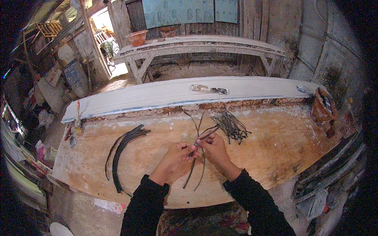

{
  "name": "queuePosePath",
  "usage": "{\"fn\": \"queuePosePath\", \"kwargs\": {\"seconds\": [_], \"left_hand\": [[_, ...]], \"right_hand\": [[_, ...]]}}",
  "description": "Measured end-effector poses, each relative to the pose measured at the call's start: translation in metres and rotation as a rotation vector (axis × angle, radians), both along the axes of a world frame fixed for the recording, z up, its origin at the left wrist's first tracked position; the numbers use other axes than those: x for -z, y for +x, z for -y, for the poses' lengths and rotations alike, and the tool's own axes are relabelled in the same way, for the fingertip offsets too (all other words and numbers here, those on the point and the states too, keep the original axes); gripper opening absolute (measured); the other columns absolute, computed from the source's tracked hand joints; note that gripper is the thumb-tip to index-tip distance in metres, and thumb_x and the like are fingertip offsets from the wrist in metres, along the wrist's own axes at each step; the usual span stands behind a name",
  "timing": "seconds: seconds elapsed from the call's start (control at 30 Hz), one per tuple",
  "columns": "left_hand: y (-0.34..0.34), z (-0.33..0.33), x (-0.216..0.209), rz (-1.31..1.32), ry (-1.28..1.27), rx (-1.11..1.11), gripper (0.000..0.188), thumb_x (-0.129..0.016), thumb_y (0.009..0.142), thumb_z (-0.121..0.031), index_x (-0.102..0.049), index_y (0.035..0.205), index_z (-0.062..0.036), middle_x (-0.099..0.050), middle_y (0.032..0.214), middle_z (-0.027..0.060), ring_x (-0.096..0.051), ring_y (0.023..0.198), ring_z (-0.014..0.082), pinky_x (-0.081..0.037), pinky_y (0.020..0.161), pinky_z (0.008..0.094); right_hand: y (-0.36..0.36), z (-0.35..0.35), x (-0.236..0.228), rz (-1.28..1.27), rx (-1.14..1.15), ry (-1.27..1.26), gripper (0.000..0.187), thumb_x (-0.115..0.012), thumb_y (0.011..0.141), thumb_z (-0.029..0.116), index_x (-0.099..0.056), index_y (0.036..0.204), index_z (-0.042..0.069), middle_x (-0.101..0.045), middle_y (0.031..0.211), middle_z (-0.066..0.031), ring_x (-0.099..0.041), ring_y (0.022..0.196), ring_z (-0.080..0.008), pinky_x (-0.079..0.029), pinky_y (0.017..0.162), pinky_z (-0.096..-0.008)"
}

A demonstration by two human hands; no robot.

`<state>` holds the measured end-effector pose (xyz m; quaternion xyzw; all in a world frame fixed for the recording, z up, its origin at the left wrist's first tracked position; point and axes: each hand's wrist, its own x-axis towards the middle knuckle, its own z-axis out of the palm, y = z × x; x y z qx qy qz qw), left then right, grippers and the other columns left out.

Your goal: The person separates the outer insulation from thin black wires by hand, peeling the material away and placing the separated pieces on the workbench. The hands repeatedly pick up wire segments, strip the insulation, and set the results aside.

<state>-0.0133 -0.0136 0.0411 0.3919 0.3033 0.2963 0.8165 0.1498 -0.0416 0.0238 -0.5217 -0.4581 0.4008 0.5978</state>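
Both hands meet over the middle of the wooden board, fingers pinched on a few thin dark strips (190, 176) that cross between them. My left hand (176, 158) grips the crossing from the left. My right hand (215, 151) pinches the strips from the right, a strip end sticking out above its fingers. Loose strip ends spread upward and downward from the crossing; the join itself is mostly hidden by the fingertips. To the left lies a curved bundle of long black strips (121, 157). Beyond my right hand rests a pile of short, dark, bent strips (231, 125).
The wooden board (86, 157) backs onto a long white slab (157, 96) with a putty knife (209, 89) on it. A brush (78, 118) stands at the left end, a brown pot (323, 105) at the right. Behind is a bench (189, 48) with an orange pot (137, 38).
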Motion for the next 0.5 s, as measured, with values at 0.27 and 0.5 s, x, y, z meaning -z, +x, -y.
{"fn": "queuePosePath", "kwargs": {"seconds": [0.27, 0.5], "left_hand": [[0.003, 0.008, -0.018, 0.008, -0.039, -0.015, 0.007, -0.057, 0.084, -0.007, -0.055, 0.083, -0.0004, -0.059, 0.077, 0.0090, -0.058, 0.067, 0.0162, -0.049, 0.057, 0.0258], [-0.001, 0.001, -0.004, -0.001, 0.020, 0.041, 0.014, -0.064, 0.081, -0.013, -0.058, 0.083, -0.0009, -0.060, 0.076, 0.0038, -0.056, 0.066, 0.0105, -0.045, 0.059, 0.0211]], "right_hand": [[-0.001, 0.000, 0.000, -0.155, -0.041, 0.052, 0.015, -0.068, 0.075, 0.012, -0.059, 0.082, 0.004, -0.061, 0.070, -0.0027, -0.055, 0.063, -0.0095, -0.043, 0.057, -0.0238], [0.005, -0.003, 0.004, -0.087, -0.077, 0.011, 0.011, -0.064, 0.077, 0.003, -0.055, 0.083, 0.003, -0.060, 0.072, -0.0031, -0.058, 0.065, -0.0109, -0.047, 0.063, -0.0250]]}}
